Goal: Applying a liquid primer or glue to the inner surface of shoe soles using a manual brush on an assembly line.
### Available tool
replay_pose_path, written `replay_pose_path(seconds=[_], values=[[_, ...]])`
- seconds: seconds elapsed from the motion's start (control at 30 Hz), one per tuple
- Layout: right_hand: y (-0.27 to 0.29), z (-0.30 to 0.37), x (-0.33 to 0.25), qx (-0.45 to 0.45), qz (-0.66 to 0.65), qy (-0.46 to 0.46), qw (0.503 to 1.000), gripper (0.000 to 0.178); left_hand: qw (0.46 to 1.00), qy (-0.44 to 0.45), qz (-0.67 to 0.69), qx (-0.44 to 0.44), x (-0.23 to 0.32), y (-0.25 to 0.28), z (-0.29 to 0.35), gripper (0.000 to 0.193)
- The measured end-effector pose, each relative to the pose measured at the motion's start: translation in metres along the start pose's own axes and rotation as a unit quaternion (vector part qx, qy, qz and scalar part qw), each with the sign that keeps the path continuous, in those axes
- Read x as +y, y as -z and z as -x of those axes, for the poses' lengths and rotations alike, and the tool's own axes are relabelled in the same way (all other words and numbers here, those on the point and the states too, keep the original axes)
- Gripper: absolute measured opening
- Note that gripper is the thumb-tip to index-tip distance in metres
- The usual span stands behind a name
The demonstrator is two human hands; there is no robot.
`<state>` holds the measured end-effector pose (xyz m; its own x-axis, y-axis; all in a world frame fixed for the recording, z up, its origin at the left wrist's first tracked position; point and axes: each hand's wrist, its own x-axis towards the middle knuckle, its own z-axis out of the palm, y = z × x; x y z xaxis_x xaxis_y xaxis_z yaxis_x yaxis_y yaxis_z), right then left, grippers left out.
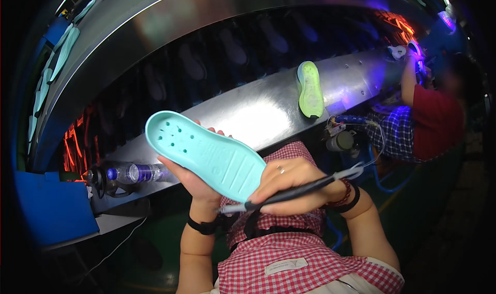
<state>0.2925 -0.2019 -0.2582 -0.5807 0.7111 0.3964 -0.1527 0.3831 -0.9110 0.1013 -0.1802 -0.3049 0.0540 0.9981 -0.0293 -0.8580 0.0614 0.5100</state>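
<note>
A light teal shoe sole (209, 157) lies across my left hand (192, 183), tilted, with its ribbed inner face and small round holes showing. The fingers of that hand curl round its far edge and the thumb side supports the near edge. My right hand (294, 178) is closed round a slim black pen-like tool (295, 191) with a pale tip and a thin hose at its back end. Its fingertips rest against the sole's right end. The tool's tip points left, near my left wrist and below the sole; contact with the sole cannot be made out.
A yellow-green sole (311, 91) lies on the shiny metal ledge (227, 110). Dark soles (235, 46) line the machine behind. Teal soles (62, 53) stand far left, plastic bottles (147, 173) by a blue box (51, 206). Another person (439, 113) works at right, near a hanging hose.
</note>
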Motion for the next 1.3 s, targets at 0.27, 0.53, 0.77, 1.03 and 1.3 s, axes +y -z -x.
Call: replay_pose_path(seconds=[0.27,0.53,0.77,1.03,1.3], values=[[0.019,0.008,0.006,-0.025,-0.002,-0.02,0.999,0.021,0.992,-0.077,-0.056,-0.086,0.023,-0.006,-0.012,0.088],[0.018,0.012,0.016,-0.025,-0.094,-0.068,0.993,0.023,0.992,-0.088,-0.089,0.005,0.031,-0.016,-0.015,0.091],[-0.001,0.013,0.036,0.094,-0.418,-0.122,0.895,0.021,0.997,-0.024,-0.079,0.003,0.038,-0.029,-0.006,0.078],[-0.019,0.01,0.023,0.143,-0.288,-0.134,0.937,0.019,0.996,0.037,-0.01,-0.08,0.007,-0.016,0.016,0.068],[-0.011,-0.004,0.016,0.069,-0.14,-0.05,0.986,0.022,0.995,0.029,0.096,0.0,0.01,-0.03,0.011,0.072]])
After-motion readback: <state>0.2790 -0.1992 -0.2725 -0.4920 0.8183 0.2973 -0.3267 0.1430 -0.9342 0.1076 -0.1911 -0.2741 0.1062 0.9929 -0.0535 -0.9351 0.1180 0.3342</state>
